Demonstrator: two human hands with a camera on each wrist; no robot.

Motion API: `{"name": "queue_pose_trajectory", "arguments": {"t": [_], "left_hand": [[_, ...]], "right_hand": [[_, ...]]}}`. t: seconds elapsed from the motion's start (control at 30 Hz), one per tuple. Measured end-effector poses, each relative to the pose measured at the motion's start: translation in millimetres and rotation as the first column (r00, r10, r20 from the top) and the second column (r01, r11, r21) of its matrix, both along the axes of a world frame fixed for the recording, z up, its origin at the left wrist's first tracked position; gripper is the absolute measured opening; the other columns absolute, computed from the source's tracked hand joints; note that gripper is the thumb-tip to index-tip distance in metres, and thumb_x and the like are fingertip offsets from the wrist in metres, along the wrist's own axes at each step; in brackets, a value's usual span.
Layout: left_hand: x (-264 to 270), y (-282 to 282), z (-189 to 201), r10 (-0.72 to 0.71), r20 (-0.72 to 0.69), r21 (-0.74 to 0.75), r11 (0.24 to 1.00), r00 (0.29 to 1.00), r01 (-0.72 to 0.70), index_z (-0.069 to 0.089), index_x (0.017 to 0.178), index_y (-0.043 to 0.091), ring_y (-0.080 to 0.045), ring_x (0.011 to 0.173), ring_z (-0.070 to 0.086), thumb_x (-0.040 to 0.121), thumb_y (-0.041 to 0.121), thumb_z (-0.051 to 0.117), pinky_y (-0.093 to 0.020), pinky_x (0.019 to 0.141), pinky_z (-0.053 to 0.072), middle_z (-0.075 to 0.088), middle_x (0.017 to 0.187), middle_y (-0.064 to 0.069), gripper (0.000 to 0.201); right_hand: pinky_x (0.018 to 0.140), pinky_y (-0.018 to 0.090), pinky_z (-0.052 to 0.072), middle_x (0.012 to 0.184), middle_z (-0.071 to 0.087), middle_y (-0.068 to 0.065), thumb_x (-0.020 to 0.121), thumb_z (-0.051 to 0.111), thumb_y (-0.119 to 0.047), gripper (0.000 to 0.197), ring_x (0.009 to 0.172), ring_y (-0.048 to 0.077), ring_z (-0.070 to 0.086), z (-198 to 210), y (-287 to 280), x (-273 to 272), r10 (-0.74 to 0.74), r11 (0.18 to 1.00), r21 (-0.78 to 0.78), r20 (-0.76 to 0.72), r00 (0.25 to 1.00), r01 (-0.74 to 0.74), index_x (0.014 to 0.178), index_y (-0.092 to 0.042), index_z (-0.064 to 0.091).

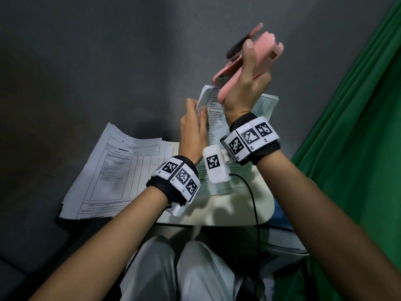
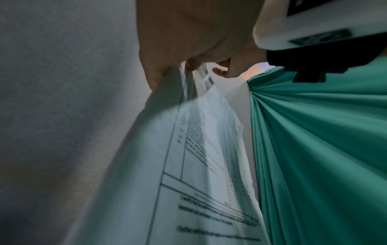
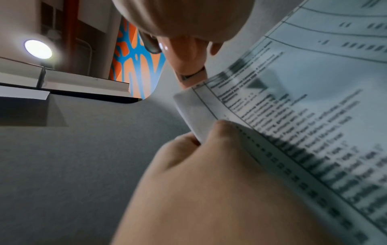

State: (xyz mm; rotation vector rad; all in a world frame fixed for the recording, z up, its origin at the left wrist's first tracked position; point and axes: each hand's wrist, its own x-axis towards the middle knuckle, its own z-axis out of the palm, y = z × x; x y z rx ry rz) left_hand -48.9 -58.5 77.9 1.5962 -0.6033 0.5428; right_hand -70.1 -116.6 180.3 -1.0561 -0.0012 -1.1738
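Observation:
My right hand [image 1: 247,83] grips a pink stapler [image 1: 267,53] and holds it raised, its mouth end pointing down toward the papers. In the right wrist view the stapler [image 3: 188,59] tip sits just above the top corner of the printed sheets [image 3: 293,116]. My left hand [image 1: 193,120] pinches that upper left corner of the printed sheets [image 1: 213,118], thumb on the front and fingers behind. The same pinch shows from below in the left wrist view, where the left hand [image 2: 188,36] holds the sheets [image 2: 199,157] lifted and slightly fanned.
A thick stack of printed forms [image 1: 117,170] lies on the left of a small cream table [image 1: 238,205]. A green cloth [image 1: 347,148] hangs at the right, a grey wall stands behind. A black cable [image 1: 253,203] runs from my right wrist across the table.

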Motion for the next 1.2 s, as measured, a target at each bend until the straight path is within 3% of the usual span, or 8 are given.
{"name": "queue_pose_trajectory", "arguments": {"t": [0.2, 0.47, 0.63, 0.77, 0.9, 0.97, 1.1, 1.2], "left_hand": [[0, 4, 1, -0.009, 0.044, -0.014, 1.0, 0.999, 0.01, 0.034, 0.089, 0.009, 0.006, 0.052, 0.044, 0.101, 0.013, 0.041, -0.009, 0.048, 0.03, 0.037, 0.062, 0.015, 0.015], [0, 8, 3, -0.036, 0.059, 0.03, 0.999, 0.998, 0.034, 0.033, 0.089, 0.01, 0.006, 0.054, 0.046, 0.101, 0.016, 0.043, -0.009, 0.049, 0.031, 0.038, 0.063, 0.015, 0.016], [-6, 14, -3, -0.126, -0.029, 0.042, 0.991, 0.992, 0.127, 0.035, 0.092, 0.011, 0.006, 0.056, 0.047, 0.097, 0.021, 0.051, -0.011, 0.051, 0.033, 0.047, 0.069, 0.013, 0.02], [-18, 23, -26, -0.234, -0.138, 0.026, 0.971, 0.963, 0.239, 0.03, 0.107, 0.014, 0.015, 0.068, 0.058, 0.086, 0.001, 0.063, -0.001, 0.061, 0.042, 0.058, 0.087, 0.013, 0.041], [-27, 44, -39, -0.172, -0.229, -0.12, 0.982, 0.958, 0.147, 0.027, 0.11, 0.013, 0.012, 0.081, 0.063, 0.083, -0.001, 0.067, -0.007, 0.063, 0.05, 0.055, 0.095, 0.014, 0.051], [-23, 64, -42, -0.091, -0.211, -0.073, 0.994, 0.973, 0.077, 0.035, 0.104, 0.013, 0.016, 0.08, 0.06, 0.082, 0.003, 0.069, -0.007, 0.064, 0.049, 0.054, 0.094, 0.016, 0.041], [13, 125, -56, 0.149, -0.24, 0.228, 0.969, 0.959, -0.094, 0.061, 0.087, 0.007, -0.001, 0.071, 0.055, 0.083, 0.012, 0.069, -0.008, 0.066, 0.044, 0.064, 0.087, 0.002, 0.011], [50, 173, -73, 0.26, -0.334, 0.423, 0.9, 0.906, -0.103, 0.064, 0.1, 0.008, -0.02, 0.105, 0.059, 0.073, 0.006, 0.079, -0.014, 0.085, 0.044, 0.063, 0.115, -0.008, 0.031]], "right_hand": [[0.058, 0.03, 0.049, 0.061, 0.058, -0.002, 0.078, 0.063, -0.023, 0.013, 0.058, 0.017, 0.057, -3, 4, 8, -0.017, 0.996, -0.085, -0.068, 0.998, 0.011, 0.07, -0.012, 0.059], [0.055, 0.031, 0.043, 0.052, 0.058, -0.005, 0.078, 0.067, -0.021, 0.02, 0.05, 0.015, 0.053, -8, 8, 16, 0.011, 0.993, -0.114, -0.078, 0.997, -0.02, 0.062, -0.013, 0.057], [0.054, 0.03, 0.041, 0.057, 0.056, 0.003, 0.068, 0.067, -0.026, 0.02, 0.054, 0.019, 0.052, -6, 11, 17, -0.02, 0.996, -0.093, -0.106, 0.994, 0.01, 0.062, -0.01, 0.057], [0.054, 0.03, 0.043, 0.055, 0.057, 0.002, 0.068, 0.066, -0.025, 0.019, 0.053, 0.019, 0.053, 1, 7, 19, -0.028, 0.995, -0.097, -0.149, 0.988, 0.013, 0.057, -0.013, 0.057], [0.057, 0.028, 0.051, 0.064, 0.064, 0.0, 0.067, 0.067, -0.036, 0.024, 0.058, 0.015, 0.06, 5, 2, 18, -0.062, 0.992, -0.124, -0.238, 0.969, 0.033, 0.068, -0.012, 0.062], [0.061, 0.03, 0.054, 0.07, 0.068, 0.004, 0.068, 0.068, -0.035, 0.026, 0.063, 0.017, 0.063, 8, -5, 17, -0.087, 0.994, -0.086, -0.199, 0.976, 0.071, 0.076, -0.011, 0.065], [0.062, 0.027, 0.052, 0.064, 0.065, -0.002, 0.079, 0.071, -0.024, 0.017, 0.06, 0.014, 0.062, 3, -31, 8, -0.135, 0.99, 0.006, -0.194, 0.972, 0.139, 0.068, -0.016, 0.062], [0.061, 0.033, 0.053, 0.058, 0.063, -0.003, 0.083, 0.068, -0.02, 0.021, 0.053, 0.014, 0.06, -23, -51, 2, -0.116, 0.991, 0.025, -0.314, 0.942, 0.13, 0.065, -0.017, 0.058]]}}
